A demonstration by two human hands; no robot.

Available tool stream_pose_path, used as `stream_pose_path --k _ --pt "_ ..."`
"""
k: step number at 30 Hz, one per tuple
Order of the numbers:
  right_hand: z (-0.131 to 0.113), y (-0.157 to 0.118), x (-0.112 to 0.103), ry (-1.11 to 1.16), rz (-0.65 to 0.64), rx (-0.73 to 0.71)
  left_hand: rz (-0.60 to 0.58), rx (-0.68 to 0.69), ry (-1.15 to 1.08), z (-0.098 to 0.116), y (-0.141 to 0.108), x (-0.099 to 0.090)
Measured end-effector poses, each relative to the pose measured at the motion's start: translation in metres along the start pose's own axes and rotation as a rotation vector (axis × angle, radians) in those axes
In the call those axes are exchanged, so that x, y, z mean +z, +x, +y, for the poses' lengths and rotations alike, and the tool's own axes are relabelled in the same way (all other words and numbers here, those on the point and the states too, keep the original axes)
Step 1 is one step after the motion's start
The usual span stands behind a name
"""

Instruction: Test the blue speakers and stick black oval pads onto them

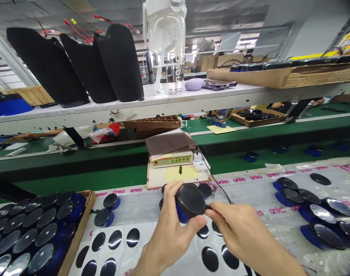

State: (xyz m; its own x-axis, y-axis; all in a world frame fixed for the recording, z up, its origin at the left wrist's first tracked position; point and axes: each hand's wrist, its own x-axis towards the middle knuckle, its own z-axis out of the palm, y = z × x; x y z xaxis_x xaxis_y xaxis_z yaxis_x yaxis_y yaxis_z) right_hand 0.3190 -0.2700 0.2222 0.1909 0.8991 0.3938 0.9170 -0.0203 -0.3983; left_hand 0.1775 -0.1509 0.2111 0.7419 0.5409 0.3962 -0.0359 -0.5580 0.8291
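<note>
Centrally, black-and-blue puck (191, 200) (aslant) in left hand (172, 232), right hand (240, 224) alongside.

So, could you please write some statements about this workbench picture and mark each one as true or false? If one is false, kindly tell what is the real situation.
1. The left grip holds a round black-topped part. True.
2. The right grip is up at the shelf. False: the right grip is at the edge of that same part.
3. A clear bottle stands on the raised shelf. True.
4. The carton at the left holds only cables. False: the carton holds rows of black-topped blue parts.
5. Flat black discs lie on a white sheet. True.
</note>
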Motion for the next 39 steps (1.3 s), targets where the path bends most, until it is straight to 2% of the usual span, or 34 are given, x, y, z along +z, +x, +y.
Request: stream_pose_path --k 3,6,8,11,15,19,24,27,30,32,33,35,36,37,38,39 --pt "0.009 -0.003 0.017 0.239 -0.07 0.064 0.002 0.261 0.216 0.004 0.001 0.003" --pt "0.016 -0.009 0.03 0.406 -0.003 0.066 0.031 0.476 0.283 0.011 0.005 0.006" --pt "0.017 -0.014 0.034 0.434 0.039 0.057 0.025 0.537 0.286 0.014 0.007 0.007" --pt "0.018 -0.02 0.036 0.423 0.063 0.039 -0.023 0.547 0.287 0.016 0.009 0.007" --pt "0.02 -0.026 0.039 0.377 0.078 0.044 -0.085 0.529 0.297 0.014 0.008 0.007" --pt "0.025 -0.03 0.043 0.341 0.075 0.077 -0.099 0.47 0.307 0.009 0.008 0.008" --pt "0.029 -0.032 0.041 0.353 0.019 0.092 -0.133 0.419 0.273 0.003 0.008 0.012" --pt "0.028 -0.035 0.041 0.363 -0.042 0.125 -0.163 0.332 0.207 -0.001 0.009 0.012" --pt "0.029 -0.043 0.046 0.283 -0.134 0.099 -0.324 0.134 0.164 -0.012 0.009 0.014" --pt "0.038 -0.054 0.045 0.104 -0.142 0.012 -0.452 0.041 0.15 -0.026 0.01 0.018" --pt "0.046 -0.061 0.042 0.007 -0.117 -0.03 -0.448 0.013 0.153 -0.035 0.011 0.021" --pt "0.071 -0.077 0.03 -0.19 0.001 -0.063 -0.287 -0.042 0.198 -0.055 0.016 0.029" --pt "0.085 -0.085 0.022 -0.277 0.074 -0.035 -0.17 -0.075 0.238 -0.066 0.02 0.036" --pt "0.1 -0.092 0.013 -0.376 0.144 0.021 -0.103 -0.087 0.273 -0.075 0.023 0.044" --pt "0.113 -0.098 0.005 -0.464 0.202 0.106 -0.084 -0.085 0.294 -0.083 0.026 0.055" --pt "0.123 -0.102 -0.001 -0.522 0.253 0.187 -0.118 -0.066 0.299 -0.09 0.028 0.068"
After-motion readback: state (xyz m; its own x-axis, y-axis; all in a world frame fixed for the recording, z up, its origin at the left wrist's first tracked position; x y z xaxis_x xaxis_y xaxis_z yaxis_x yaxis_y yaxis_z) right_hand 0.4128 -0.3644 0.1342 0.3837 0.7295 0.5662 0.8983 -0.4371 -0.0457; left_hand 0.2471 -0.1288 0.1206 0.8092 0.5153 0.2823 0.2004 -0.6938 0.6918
